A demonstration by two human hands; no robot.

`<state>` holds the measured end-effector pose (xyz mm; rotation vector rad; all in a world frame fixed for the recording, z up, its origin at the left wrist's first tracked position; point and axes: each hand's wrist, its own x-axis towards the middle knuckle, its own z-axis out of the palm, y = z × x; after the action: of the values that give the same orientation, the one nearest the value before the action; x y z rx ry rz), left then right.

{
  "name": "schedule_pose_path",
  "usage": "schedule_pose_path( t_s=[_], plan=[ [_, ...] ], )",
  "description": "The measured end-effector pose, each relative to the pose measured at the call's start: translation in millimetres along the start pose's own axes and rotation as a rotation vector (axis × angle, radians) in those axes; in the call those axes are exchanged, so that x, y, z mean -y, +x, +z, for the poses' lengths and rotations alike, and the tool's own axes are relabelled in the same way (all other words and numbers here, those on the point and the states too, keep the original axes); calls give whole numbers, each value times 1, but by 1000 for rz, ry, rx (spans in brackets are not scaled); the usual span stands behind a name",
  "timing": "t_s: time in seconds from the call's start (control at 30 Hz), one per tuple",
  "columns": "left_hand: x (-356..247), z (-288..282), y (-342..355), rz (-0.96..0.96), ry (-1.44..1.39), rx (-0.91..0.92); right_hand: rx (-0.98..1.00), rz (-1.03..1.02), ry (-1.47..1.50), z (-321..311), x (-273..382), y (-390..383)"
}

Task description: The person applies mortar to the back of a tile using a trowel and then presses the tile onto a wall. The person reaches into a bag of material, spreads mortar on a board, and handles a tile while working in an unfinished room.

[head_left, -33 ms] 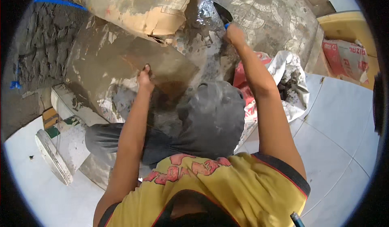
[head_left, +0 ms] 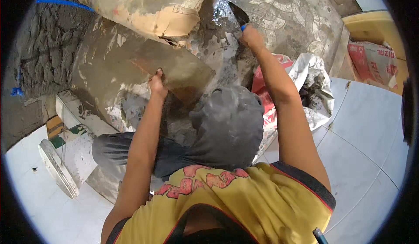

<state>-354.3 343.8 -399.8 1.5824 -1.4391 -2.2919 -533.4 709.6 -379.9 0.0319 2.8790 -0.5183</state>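
Note:
My right hand (head_left: 253,38) is closed around the blue handle of a trowel (head_left: 239,13). Its dark pointed blade reaches forward over a wet, shiny patch of the mortar-stained surface. My left hand (head_left: 158,86) grips a flat, square-cornered tile-like piece (head_left: 185,69), thumb on top and the other fingers mostly hidden. The face of that piece is brown-grey and looks wet or smeared. It lies tilted between my hand and the stained ground sheet (head_left: 100,61), and I cannot tell whether its far edge touches anything.
A torn brown paper sack (head_left: 144,8) lies at the far side. Grey ridged mortar (head_left: 48,47) spreads at far left, near blue cord (head_left: 65,2). An opened red-and-white sack (head_left: 312,91) stands by my right forearm. Another sack (head_left: 373,63) is at far right. Tile scraps (head_left: 59,167) lie at left.
The trowel and my right hand have shifted very slightly to the left. My left hand keeps its grip on the flat piece.

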Motion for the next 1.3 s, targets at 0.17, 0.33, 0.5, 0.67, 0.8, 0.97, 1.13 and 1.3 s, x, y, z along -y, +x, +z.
schedule_pose_path(
  t_s=[0.17,0.33,0.5,0.67,0.8,0.97,1.13,1.3],
  plan=[
    [17,8,4,29,-150,-60,170,-39,23,41,47,-50],
    [34,12,6,117,-251,19,518,-561,-53,56,78,-77],
    [35,8,12,160,-267,59,129,-111,158,25,49,-37],
    [32,-1,9,-6,-221,-36,-18,216,230,27,-16,-43],
    [38,-6,15,41,-188,-59,15,-82,-135,77,-19,-85],
    [44,-12,24,97,-268,85,17,14,341,97,54,-140],
    [36,-4,8,78,-198,100,206,-214,66,44,82,-84],
    [31,3,-2,90,-127,-37,-38,-131,39,33,55,-24]
  ],
)
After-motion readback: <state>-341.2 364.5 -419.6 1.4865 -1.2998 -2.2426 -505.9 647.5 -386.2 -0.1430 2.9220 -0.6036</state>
